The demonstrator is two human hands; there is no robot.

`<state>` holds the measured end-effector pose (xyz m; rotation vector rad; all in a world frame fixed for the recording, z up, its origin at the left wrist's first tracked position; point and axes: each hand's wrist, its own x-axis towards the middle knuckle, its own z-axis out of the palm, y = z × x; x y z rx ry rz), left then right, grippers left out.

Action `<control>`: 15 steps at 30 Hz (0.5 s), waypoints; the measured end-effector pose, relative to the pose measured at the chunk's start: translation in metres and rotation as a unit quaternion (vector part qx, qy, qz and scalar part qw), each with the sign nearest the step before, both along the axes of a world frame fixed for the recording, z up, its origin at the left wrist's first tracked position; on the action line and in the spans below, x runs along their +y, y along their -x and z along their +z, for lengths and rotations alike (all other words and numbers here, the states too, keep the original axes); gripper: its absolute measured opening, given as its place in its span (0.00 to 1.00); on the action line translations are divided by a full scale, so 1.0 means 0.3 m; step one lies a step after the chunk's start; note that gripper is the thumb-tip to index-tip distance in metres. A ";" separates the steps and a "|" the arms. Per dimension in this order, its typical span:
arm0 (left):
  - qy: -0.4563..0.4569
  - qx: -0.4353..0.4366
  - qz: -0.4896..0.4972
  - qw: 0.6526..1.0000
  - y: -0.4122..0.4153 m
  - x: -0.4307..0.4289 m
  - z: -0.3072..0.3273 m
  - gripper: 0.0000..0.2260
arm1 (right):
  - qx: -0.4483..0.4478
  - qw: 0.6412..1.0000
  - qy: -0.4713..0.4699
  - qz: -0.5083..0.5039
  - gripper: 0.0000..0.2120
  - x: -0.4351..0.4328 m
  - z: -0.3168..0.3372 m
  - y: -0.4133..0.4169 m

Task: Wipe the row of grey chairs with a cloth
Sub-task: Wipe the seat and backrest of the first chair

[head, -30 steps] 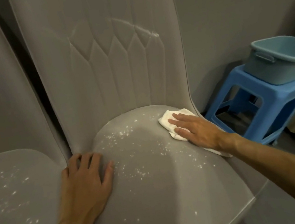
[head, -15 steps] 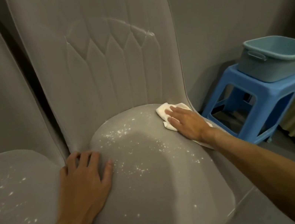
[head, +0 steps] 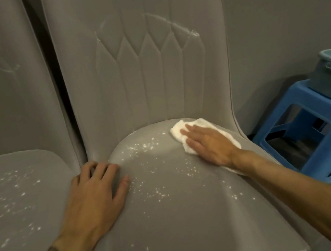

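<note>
Head: R hand (head: pixel 212 148) flat on cloth (head: pixel 177 132) at seat (head: pixel 175 215) rear edge (L hand (head: pixel 91 199) flat too).

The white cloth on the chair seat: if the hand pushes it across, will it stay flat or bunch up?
The cloth looks soft and floppy: its edge is rumpled and it follows the curve of the seat. Pushed by the flat right hand, it would probably bunch a little. Lifted, it would likely hang limp.

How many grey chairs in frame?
2. The centre chair has the left hand flat on its seat and the right hand pressing the white cloth. The left chair is cut off by the frame edge. More may be out of view.
</note>
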<state>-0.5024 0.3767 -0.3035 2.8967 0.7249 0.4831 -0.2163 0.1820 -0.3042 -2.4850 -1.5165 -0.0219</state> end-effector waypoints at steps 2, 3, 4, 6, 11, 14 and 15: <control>0.003 0.019 -0.001 1.000 0.002 0.000 0.004 0.24 | 0.020 0.998 0.002 0.055 0.25 -0.033 -0.010 -0.006; 0.008 0.027 0.000 1.000 0.001 -0.001 0.007 0.26 | 0.035 0.997 0.006 0.066 0.25 -0.051 0.000 -0.031; 0.013 0.033 0.004 0.999 0.001 -0.001 0.011 0.27 | 0.044 0.997 0.009 0.065 0.25 -0.063 0.010 -0.063; 0.018 0.033 0.011 0.999 0.001 -0.004 0.014 0.30 | 0.049 0.998 -0.001 0.041 0.23 -0.066 0.026 -0.123; 0.014 0.026 0.009 1.000 -0.004 -0.001 0.004 0.29 | -0.001 0.998 -0.047 0.050 0.20 0.033 0.022 -0.082; 0.004 0.025 0.007 1.000 -0.002 0.008 -0.006 0.27 | -0.003 0.995 -0.045 0.085 0.23 -0.002 -0.009 -0.033; 0.004 0.024 0.009 1.000 0.000 0.011 -0.008 0.27 | 0.007 0.995 -0.039 0.091 0.24 -0.025 -0.012 -0.034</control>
